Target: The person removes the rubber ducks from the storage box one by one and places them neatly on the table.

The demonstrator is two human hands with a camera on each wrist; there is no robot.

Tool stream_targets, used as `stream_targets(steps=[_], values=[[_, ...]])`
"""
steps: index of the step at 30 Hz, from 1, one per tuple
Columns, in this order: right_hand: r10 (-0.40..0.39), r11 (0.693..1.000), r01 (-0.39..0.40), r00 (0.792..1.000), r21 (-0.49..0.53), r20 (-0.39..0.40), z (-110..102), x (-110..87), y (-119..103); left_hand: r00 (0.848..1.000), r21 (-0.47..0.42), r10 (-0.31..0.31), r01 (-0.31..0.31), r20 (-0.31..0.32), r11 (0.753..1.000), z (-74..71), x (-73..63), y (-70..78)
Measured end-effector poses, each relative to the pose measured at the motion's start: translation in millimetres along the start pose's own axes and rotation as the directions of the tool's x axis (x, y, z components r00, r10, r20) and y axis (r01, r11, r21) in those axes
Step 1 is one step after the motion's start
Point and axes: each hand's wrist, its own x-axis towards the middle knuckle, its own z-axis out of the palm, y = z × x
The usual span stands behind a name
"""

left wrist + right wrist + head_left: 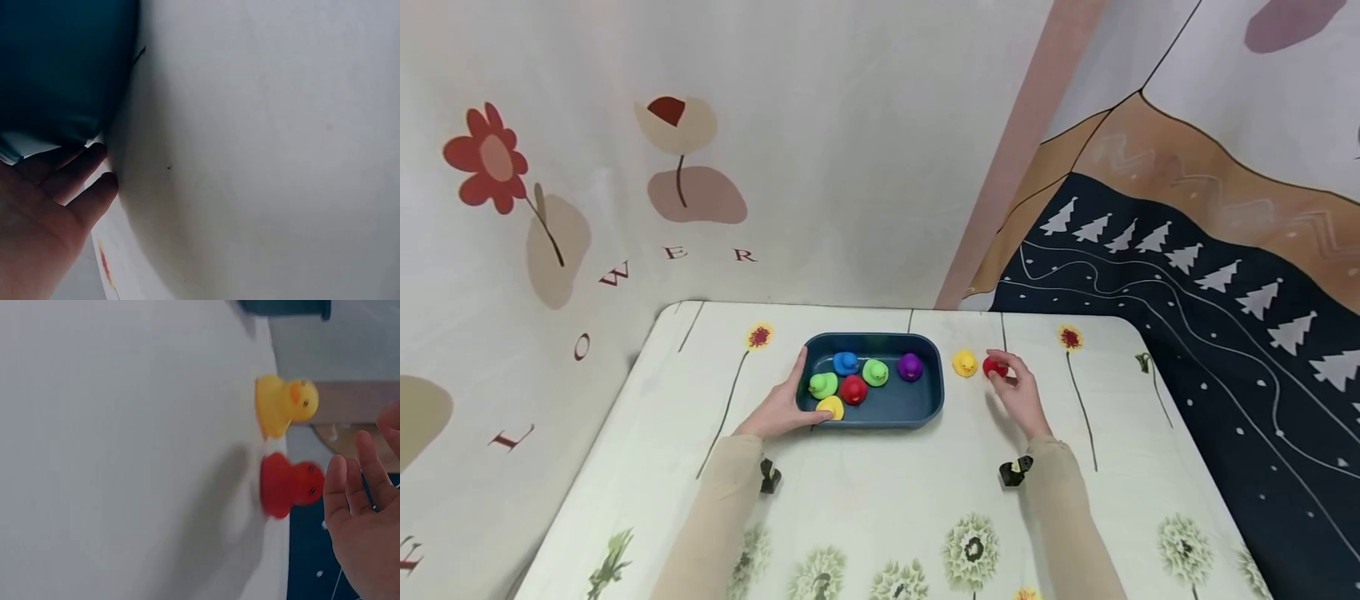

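Note:
A dark blue tray [901, 415] lies on the table with several small rubber ducks inside. My left hand [784, 410] rests against its left end, fingers extended along the side and thumb by the front rim. In the left wrist view, spread fingers [94, 199] touch or nearly touch the tray's wall [69, 69]. To the tray's right stand a yellow duck [276, 406] and a red duck [284, 485], side by side. Over the red duck is my right hand [1019, 402]; its fingers [336, 481] are loosely extended near the duck's head, not closed round it.
Inside the tray are a blue duck [846, 362], a purple duck [910, 367], a red one [853, 390], a yellow one [831, 407] and two green ones. A flower-printed cloth covers the table [880, 492]; printed curtains [850, 150] hang behind it.

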Motion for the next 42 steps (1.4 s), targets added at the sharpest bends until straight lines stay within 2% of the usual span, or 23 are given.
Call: stream_targets(steps=[8, 13, 16, 26, 33, 42], values=[[-0.086, 0.996, 0.085, 0.995, 0.027, 0.044, 20, -10.6, -18, 1.000, -0.007, -0.010, 0.010, 0.003, 1.000, -0.1, -1.3, 2.5], [-0.178, 0.982, 0.172, 0.979, 0.073, 0.094, 30, -20.6, -48, 1.000, -0.007, -0.015, 0.015, 0.004, 1.000, 0.1, -1.5, 2.9], [-0.224, 0.974, 0.218, 0.968, 0.067, 0.111, 35, -26.0, -63, 1.000, -0.006, -0.016, 0.016, 0.004, 1.000, 0.1, -1.5, 2.9], [-0.253, 0.967, 0.240, 0.948, 0.088, 0.191, 50, -27.4, -79, 1.000, -0.015, -0.029, 0.029, 0.007, 0.999, -0.1, -2.2, 4.9], [-0.231, 0.972, 0.211, 0.935, 0.101, 0.270, 64, -25.4, -90, 1.000, -0.024, -0.023, 0.023, 0.004, 0.999, -0.3, -1.9, 4.3], [-0.251, 0.968, 0.222, 0.898, 0.121, 0.361, 83, -23.5, -101, 1.000, -0.036, -0.019, 0.019, 0.004, 0.999, 0.0, -1.4, 2.3]])
